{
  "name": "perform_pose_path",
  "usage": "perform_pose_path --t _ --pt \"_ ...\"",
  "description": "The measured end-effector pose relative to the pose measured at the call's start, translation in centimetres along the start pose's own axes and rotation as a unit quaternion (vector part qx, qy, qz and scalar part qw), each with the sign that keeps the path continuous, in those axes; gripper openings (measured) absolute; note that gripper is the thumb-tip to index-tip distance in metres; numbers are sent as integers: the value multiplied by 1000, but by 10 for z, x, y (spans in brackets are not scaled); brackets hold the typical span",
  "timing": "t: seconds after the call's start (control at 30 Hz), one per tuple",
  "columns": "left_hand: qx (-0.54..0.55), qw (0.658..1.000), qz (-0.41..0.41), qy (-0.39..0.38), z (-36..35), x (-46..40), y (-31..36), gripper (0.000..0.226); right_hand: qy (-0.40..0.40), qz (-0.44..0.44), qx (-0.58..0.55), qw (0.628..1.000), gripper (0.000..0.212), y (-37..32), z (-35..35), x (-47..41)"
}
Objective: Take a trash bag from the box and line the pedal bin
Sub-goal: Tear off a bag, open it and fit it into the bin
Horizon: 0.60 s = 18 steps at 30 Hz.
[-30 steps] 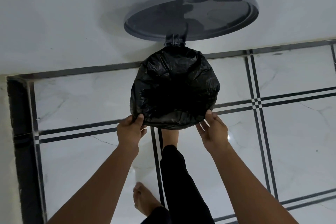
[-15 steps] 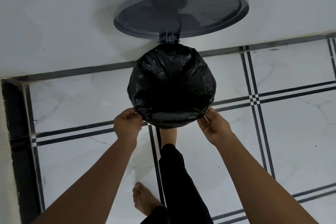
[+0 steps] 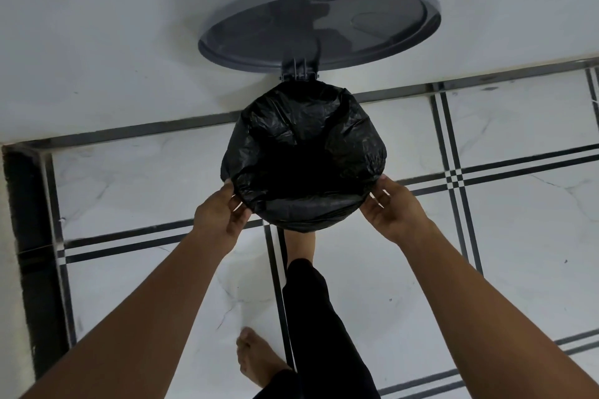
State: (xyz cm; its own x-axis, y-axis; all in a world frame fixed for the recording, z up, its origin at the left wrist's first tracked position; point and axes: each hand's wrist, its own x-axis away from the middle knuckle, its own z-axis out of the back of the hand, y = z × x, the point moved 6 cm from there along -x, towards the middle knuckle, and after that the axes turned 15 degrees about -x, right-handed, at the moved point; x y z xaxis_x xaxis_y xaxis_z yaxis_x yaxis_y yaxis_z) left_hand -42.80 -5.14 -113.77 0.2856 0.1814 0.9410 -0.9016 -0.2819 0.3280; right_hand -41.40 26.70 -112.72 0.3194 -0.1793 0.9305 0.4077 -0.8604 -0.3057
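Observation:
A black trash bag (image 3: 304,152) is stretched over the round mouth of the pedal bin, hiding the bin's body. The bin's grey lid (image 3: 321,23) stands open against the white wall, hinged at the back. My left hand (image 3: 220,214) touches the bag's near-left edge with fingers spread, pinching nothing that I can see. My right hand (image 3: 393,207) rests at the near-right edge, fingers apart against the plastic. A bare foot below the bag's near edge is on the pedal side. The box is out of view.
White marble floor tiles (image 3: 518,236) with dark line borders surround the bin. A white wall (image 3: 113,42) runs behind it. A dark strip (image 3: 29,236) runs down the left edge. My black trouser leg (image 3: 321,327) and other bare foot (image 3: 259,359) are below the bin.
Both hands have loosened from pinching the bag's near rim; fingers have spread and now lie along the bag's sides. The bag sits smoother over the rim.

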Motion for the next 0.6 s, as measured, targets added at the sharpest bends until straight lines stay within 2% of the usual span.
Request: perform_pose_path --t 0.13,0.23,0.37,0.5,0.6 --pt "-17 999 -47 23 8 -6 7 28 -17 41 78 996 42 -13 -5 -6" --pt "-25 995 -93 31 8 1 13 31 -1 80 118 990 30 -23 -10 -4" --pt "-34 990 -116 71 11 5 17 22 -8 54 85 995 8 -26 -15 -4" --pt "-45 990 -113 72 9 4 16 14 -2 58 102 993 13 -27 -18 -11" --pt "-25 995 -74 58 6 0 18 12 7 53 76 996 18 -28 -17 -16"
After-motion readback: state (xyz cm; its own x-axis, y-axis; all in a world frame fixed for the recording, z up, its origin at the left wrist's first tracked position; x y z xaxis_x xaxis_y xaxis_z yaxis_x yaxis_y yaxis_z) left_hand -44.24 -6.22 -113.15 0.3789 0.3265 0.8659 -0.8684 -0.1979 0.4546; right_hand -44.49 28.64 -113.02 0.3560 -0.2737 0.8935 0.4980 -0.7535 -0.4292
